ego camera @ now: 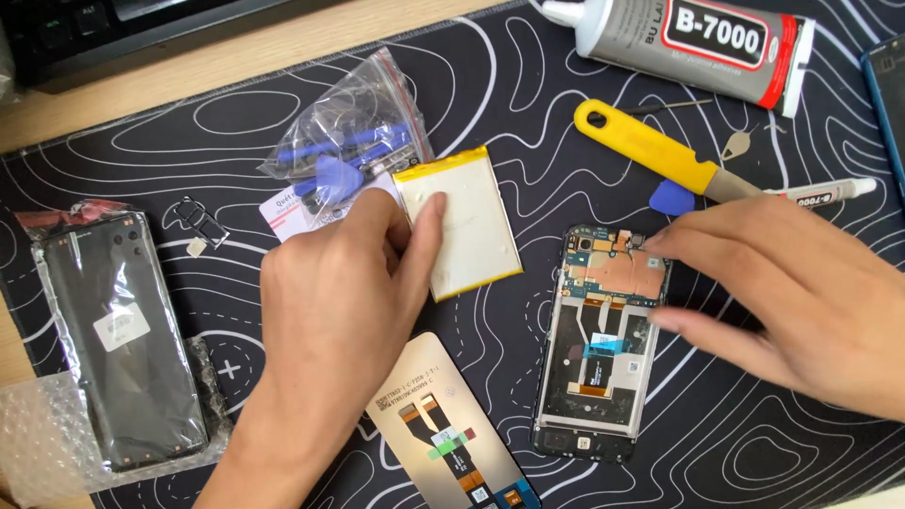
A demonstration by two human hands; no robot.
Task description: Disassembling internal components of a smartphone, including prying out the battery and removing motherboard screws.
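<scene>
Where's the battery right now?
Head view, centre of the mat: the battery lies under the left hand thumb, between the tool bag and the open phone frame.

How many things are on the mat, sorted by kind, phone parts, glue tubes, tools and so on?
Phone parts: 4, battery under the left hand, open phone frame at the right hand, screen panel, bagged black panel
Glue tubes: 2, large, small
Yellow-handled tool: 1
Blue pick: 1
Bag of small tools: 1
Total: 9
</scene>
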